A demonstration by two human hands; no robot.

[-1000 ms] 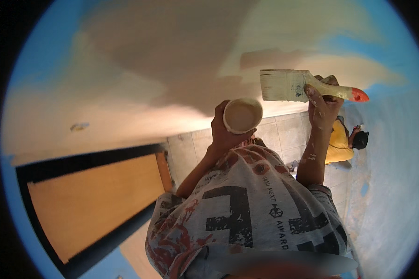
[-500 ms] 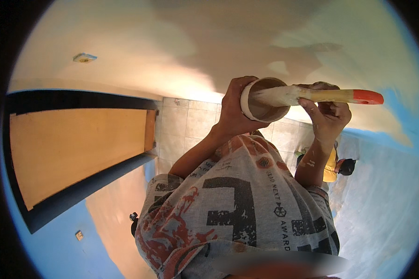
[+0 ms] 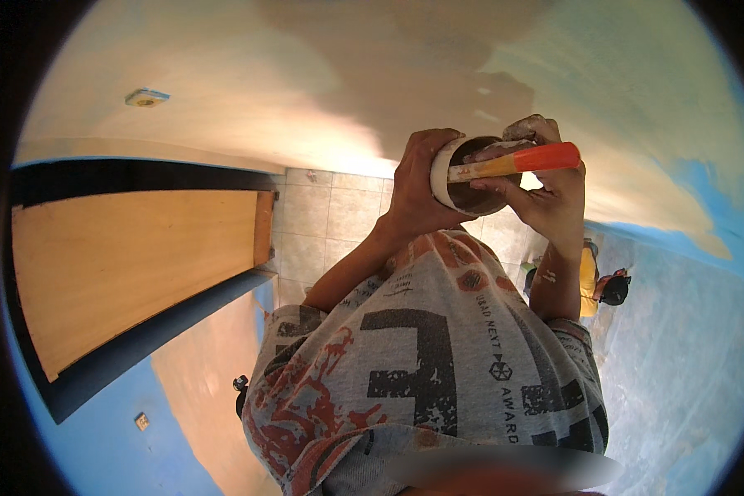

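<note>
Brush: the broad paintbrush with a yellowish wooden shaft and a red handle end now has its head down inside the cup; a second ago it is out in the air, apart from the cup, and half a second ago pale bristles are visible at the mouth; now they are hidden, so I cannot tell how deep they sit
Cup: the round, cream-coloured cup is held up in front of the chest, its mouth turned toward the person's face; the inside looks brownish and shadowed
Work: by my reading, the brush is being worked at the cup rather than on the wall
Right hand: the right hand has its grip closed around the brush, thumb nearer the body, fingers on the far side, right by the cup's mouth; its paint-flecked forearm rises from the lower right
Left hand: the left hand has its grip wrapped around the cup's left side; its forearm slants up from the lower left
Wall: the beige-coated wall stands beyond both hands, blue patches toward its right
</note>
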